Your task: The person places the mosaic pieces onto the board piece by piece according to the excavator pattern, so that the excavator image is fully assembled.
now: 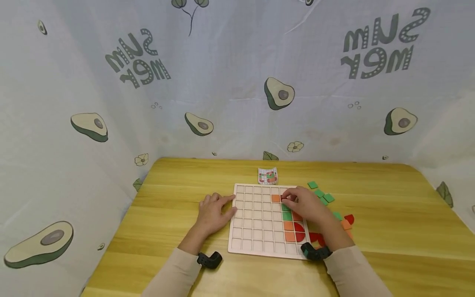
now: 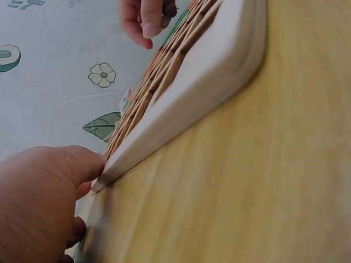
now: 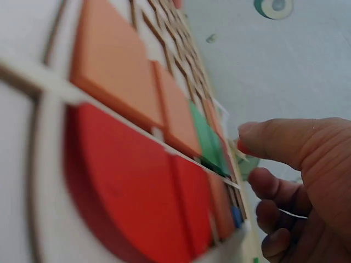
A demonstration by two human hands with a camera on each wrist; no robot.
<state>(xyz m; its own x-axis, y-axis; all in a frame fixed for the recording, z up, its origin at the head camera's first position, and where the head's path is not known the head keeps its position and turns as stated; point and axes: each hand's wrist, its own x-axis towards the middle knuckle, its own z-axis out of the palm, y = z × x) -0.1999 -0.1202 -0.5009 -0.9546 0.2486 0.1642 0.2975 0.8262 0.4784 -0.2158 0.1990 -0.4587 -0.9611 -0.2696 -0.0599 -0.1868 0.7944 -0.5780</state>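
A pale square grid board (image 1: 256, 210) lies on the table. My left hand (image 1: 213, 214) rests at its left side, index finger and thumb touching the edge; in the left wrist view the thumb (image 2: 88, 164) lies against the rim. Over the upper right cells, my right hand (image 1: 306, 204) pinches a small red piece (image 1: 283, 197), mostly hidden by the fingers, beside an orange square (image 1: 276, 198). Green squares (image 1: 287, 215), orange squares (image 1: 289, 236) and red quarter-round pieces (image 1: 299, 236) fill cells below it. The right wrist view shows red pieces (image 3: 126, 186) close up.
Loose green squares (image 1: 328, 198), red pieces (image 1: 349, 219) and orange pieces (image 1: 346, 224) lie right of the board, partly behind the right forearm. A small printed pattern card (image 1: 267, 176) is behind the board. A patterned cloth (image 1: 237, 82) hangs at the back.
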